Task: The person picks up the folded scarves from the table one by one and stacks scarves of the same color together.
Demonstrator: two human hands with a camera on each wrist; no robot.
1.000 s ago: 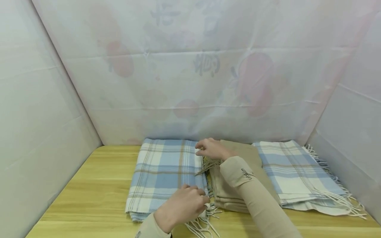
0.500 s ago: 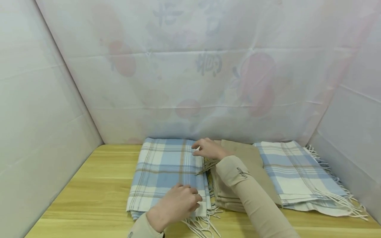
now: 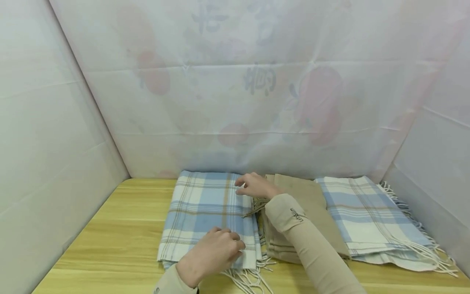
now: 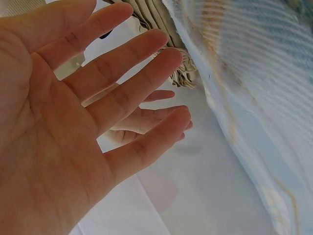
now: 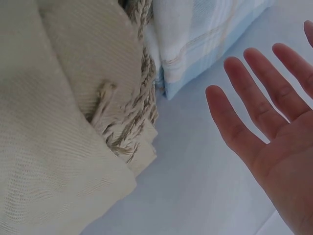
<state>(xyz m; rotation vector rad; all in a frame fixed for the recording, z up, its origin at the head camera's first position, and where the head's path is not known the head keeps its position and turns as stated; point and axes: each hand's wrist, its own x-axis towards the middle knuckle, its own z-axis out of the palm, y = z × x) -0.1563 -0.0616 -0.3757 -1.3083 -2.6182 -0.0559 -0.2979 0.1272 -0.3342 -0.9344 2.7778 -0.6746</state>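
A folded blue-and-white plaid scarf (image 3: 200, 202) with white fringe lies on the wooden table, left of a folded beige scarf (image 3: 304, 188). Over the plaid scarf's near right part is my left hand (image 3: 213, 253); the left wrist view shows its fingers (image 4: 129, 93) spread and holding nothing. My right hand (image 3: 255, 185) is at the plaid scarf's far right corner, beside the beige scarf. Its fingers (image 5: 261, 105) are extended and apart from the cloth in the right wrist view. The beige scarf's twisted fringe (image 5: 144, 88) hangs between the two scarves.
Another folded blue-and-white plaid scarf (image 3: 371, 216) lies to the right of the beige one, its fringe at the right side. A pale printed cloth wall (image 3: 231, 102) stands behind, with white side walls left and right. Bare wooden table (image 3: 106, 241) shows at the left.
My left hand has shifted a little to the left over the plaid scarf. My right hand has drifted slightly left too. The scarves keep their arrangement.
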